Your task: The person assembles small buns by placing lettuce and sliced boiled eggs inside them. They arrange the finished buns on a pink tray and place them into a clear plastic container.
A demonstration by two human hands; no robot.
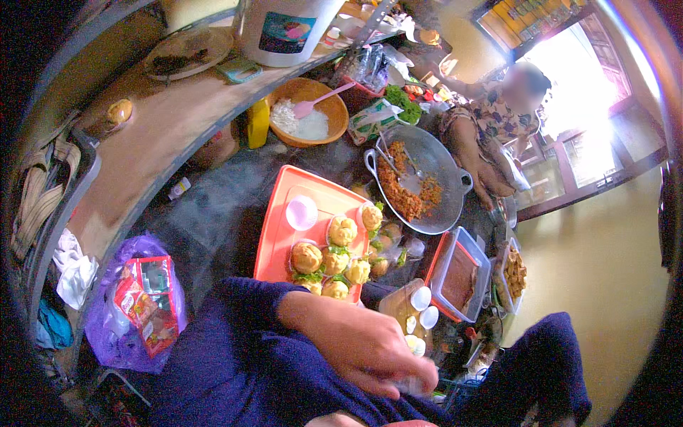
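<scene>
My left hand (366, 349) reaches across my lap from a dark blue sleeve, fingers curled together. Something clear and shiny shows by its fingertips, too blurred to name. Only a sliver of my right hand (334, 420) shows at the lower edge, its fingers hidden. Just beyond my left hand, an orange tray (279, 245) carries several round golden buns (334, 262) in clear cups, with green leaf under some. A pale plastic cup (302, 213) sits on the tray's left part. To the right of the tray stands a clear container (393, 302), with several white-topped pieces beside it.
A large wok (447, 203) holds orange-brown filling and utensils. Behind stands an orange bowl (283, 87) with a pink spoon. Boxes (484, 285) of food line the right. A purple bag (128, 341) lies left. Another person (491, 121) sits beyond the wok.
</scene>
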